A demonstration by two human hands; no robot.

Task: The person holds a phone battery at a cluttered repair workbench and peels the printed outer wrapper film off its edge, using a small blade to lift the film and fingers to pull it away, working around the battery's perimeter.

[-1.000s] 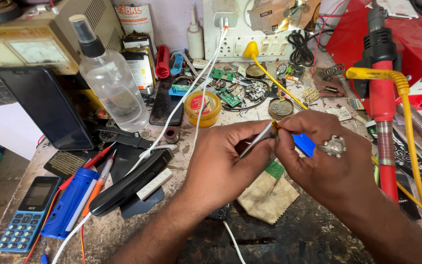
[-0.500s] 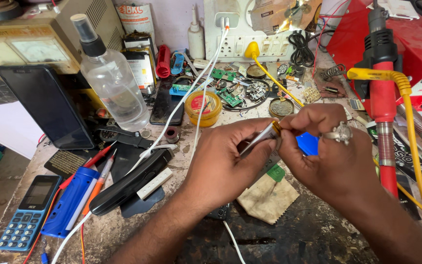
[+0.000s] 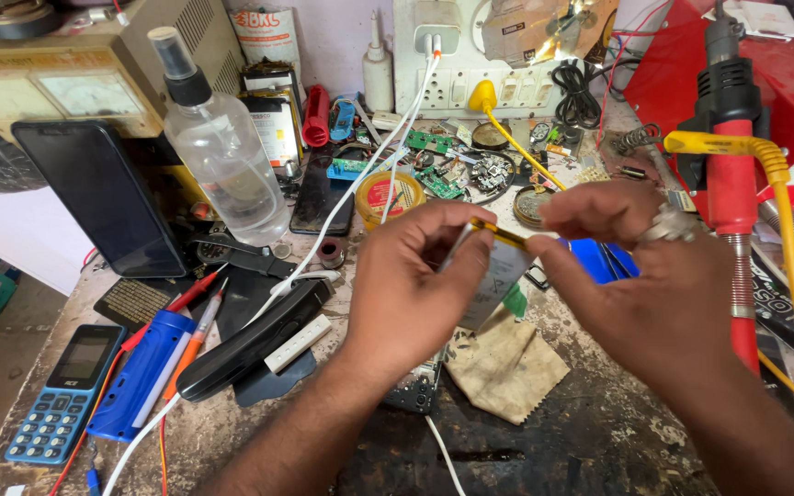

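Note:
My left hand [image 3: 411, 289] and my right hand [image 3: 645, 285] meet above the middle of the workbench. Between them they pinch a thin flat grey part [image 3: 492, 276] with a yellow strip [image 3: 500, 235] along its top edge. The left thumb and fingers grip its left end. The right fingertips hold the yellow strip's right end. A ring sits on a finger of my right hand. A blue object [image 3: 604, 262] shows just behind the right fingers. Below the hands lies a stained brown cloth [image 3: 504, 366].
A spray bottle [image 3: 227, 174] and a leaning black phone [image 3: 98, 197] stand at the left. A blue keypad phone [image 3: 64, 397], a blue case [image 3: 144, 372] and a black device [image 3: 250, 342] lie front left. A red heat tool [image 3: 732, 184] with a yellow cable [image 3: 788, 220] stands at the right. Circuit scraps [image 3: 443, 174] lie behind.
The thin metal piece pinched between the fingertips has turned, and its flat grey face with the yellow strip now shows. My right hand has risen a little and spread away from the left.

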